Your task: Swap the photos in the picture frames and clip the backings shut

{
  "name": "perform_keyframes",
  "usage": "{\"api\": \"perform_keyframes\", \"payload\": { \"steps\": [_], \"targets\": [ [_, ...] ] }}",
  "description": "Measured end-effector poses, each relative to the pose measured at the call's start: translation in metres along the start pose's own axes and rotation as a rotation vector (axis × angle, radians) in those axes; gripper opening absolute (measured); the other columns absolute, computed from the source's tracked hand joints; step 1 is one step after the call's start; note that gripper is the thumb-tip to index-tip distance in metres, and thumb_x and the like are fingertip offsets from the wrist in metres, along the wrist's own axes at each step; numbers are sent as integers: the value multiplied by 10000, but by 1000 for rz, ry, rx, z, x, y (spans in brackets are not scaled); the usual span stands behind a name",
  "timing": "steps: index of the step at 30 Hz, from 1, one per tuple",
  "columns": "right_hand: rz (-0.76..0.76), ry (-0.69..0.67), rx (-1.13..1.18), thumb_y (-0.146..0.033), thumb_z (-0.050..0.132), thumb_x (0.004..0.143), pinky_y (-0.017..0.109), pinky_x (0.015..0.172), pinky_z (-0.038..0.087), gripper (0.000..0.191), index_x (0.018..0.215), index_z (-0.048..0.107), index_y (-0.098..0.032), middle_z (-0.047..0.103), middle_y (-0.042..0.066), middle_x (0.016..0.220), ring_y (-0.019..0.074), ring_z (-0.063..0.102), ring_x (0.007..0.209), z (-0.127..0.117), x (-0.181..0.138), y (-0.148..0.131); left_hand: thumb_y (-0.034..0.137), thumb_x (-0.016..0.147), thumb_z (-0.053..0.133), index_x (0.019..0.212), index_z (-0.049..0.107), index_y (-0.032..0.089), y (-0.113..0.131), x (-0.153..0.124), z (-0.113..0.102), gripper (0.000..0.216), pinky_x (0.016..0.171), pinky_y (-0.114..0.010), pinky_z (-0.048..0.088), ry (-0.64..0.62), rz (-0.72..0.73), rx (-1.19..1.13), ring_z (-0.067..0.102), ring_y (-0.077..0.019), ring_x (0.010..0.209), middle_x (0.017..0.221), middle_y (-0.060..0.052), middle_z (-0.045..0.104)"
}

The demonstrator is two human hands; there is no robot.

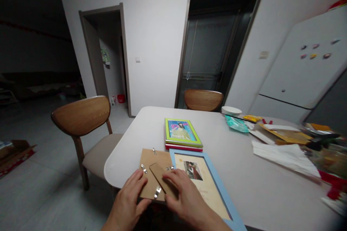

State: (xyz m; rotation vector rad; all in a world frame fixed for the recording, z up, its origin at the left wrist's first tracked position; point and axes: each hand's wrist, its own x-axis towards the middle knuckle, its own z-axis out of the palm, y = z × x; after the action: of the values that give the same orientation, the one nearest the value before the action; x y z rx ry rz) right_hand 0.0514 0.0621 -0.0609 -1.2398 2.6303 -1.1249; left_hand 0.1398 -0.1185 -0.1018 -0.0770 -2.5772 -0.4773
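Observation:
A brown frame backing board with metal clips and a fold-out stand lies at the near edge of the white table. My left hand rests on its lower left corner, fingers bent over the edge. My right hand lies flat on the stand, fingers stretched out. To the right of the board lies a blue picture frame with a beige mat and a small photo. Behind it, a green framed picture sits on top of a red frame.
Papers, packets, a teal pouch and a white bowl crowd the table's right side. Wooden chairs stand at the left and far side. A white fridge stands at the right; two doorways open behind.

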Motion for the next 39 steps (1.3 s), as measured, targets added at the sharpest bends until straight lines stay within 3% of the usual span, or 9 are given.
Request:
{"api": "perform_keyframes", "payload": {
  "steps": [5, 10, 17, 21, 25, 30, 39],
  "targets": [
    [93, -67, -111, -193, 466, 638, 360, 905, 320, 364, 993, 542, -214, 491, 81, 1064, 209, 433, 1024, -54, -43, 32, 249, 660, 641, 1058, 507, 127, 59, 22, 9, 437, 942, -350, 359, -240, 110, -157, 407, -243, 1126, 1207, -140, 470],
    [193, -52, -244, -247, 464, 658, 349, 886, 350, 346, 984, 563, -183, 511, 99, 1042, 210, 463, 994, -68, -62, 67, 264, 660, 653, 1030, 518, 154, 89, 41, 30, 409, 957, -302, 326, -335, 88, -243, 420, -213, 1106, 1196, -99, 478],
    [129, 58, -339, -260, 465, 666, 353, 835, 380, 313, 939, 608, -202, 560, 86, 1001, 212, 499, 949, -45, -58, 91, 224, 720, 575, 903, 549, 179, 86, 43, 40, 190, 961, -303, 289, -355, 96, -228, 412, -178, 1096, 1108, -40, 533],
    [83, 106, -370, -274, 467, 689, 353, 814, 382, 297, 946, 605, -219, 559, 79, 1019, 210, 496, 952, -36, -57, 92, 390, 678, 604, 1061, 470, 189, 85, 37, 36, 454, 994, -401, 209, -425, 98, -224, 300, -218, 1186, 1239, -70, 428],
    [91, 119, -403, -293, 425, 743, 337, 827, 368, 300, 978, 588, -203, 548, 84, 1032, 199, 479, 955, -39, -50, 93, 447, 636, 622, 1111, 424, 209, 84, 33, 39, 567, 999, -458, 150, -500, 140, -218, 250, -227, 1215, 1301, -69, 358],
    [217, 141, -547, -237, 367, 767, 327, 793, 366, 300, 947, 594, -162, 544, 102, 950, 207, 463, 885, -47, -33, 100, 428, 643, 625, 1053, 457, 209, 83, 32, 43, 495, 997, -442, 164, -482, 121, -225, 278, -210, 1204, 1292, -65, 376],
    [179, 82, -543, -217, 328, 787, 326, 833, 349, 303, 873, 609, -145, 510, 116, 990, 211, 433, 928, -53, -31, 102, 342, 631, 646, 990, 486, 187, 87, 26, 45, 423, 991, -434, 196, -410, 57, -254, 326, -217, 1177, 1249, -78, 430]
  ]
}}
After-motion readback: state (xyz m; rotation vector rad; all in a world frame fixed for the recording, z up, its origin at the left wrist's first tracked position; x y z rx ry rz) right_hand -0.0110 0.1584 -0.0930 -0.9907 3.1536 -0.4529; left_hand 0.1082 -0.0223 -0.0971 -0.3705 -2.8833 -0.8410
